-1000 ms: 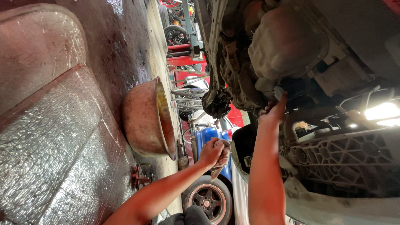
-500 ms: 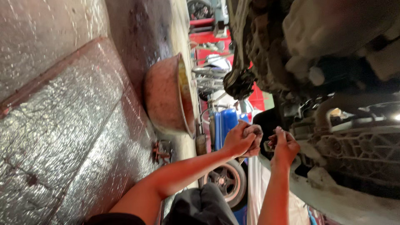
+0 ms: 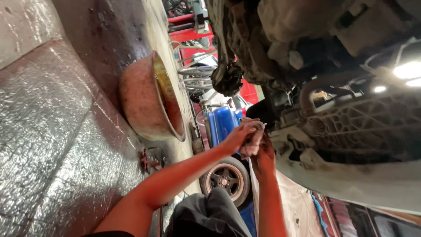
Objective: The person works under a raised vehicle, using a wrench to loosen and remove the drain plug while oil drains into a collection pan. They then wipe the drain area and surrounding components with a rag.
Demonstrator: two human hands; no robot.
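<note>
We lie under a raised car, and the view is turned on its side. Far to the left of where our hands meet, a crinkled silver foil-faced mat [image 3: 48, 131] covers the ground. Between that mat and our grip stands a round, rust-stained metal drain pan [image 3: 149, 98], tipped so that its open mouth faces toward the hands, well apart from them.

Our left hand [image 3: 240, 134] comes in on a long bare forearm from the lower left and is clenched around a crumpled, dirty pinkish cloth rag [image 3: 252, 142]. Our right hand [image 3: 264, 159] rises from below and presses against the same rag, its fingers folded into the cloth, so both hands close on the rag together; whether anything lies inside the cloth we cannot tell. The rag sits between the two hands, just beside the lower edge of the car.

Just behind the grip stands a blue cylindrical tank [image 3: 221, 123], and below the grip a black tyre on a spoked alloy wheel [image 3: 226, 177]. To the right of the grip spreads the grimy dark underside of the engine [image 3: 280, 44], with a black ribbed plastic undertray [image 3: 364, 127] further right and a bright work lamp [image 3: 410, 72] at the far edge.
</note>
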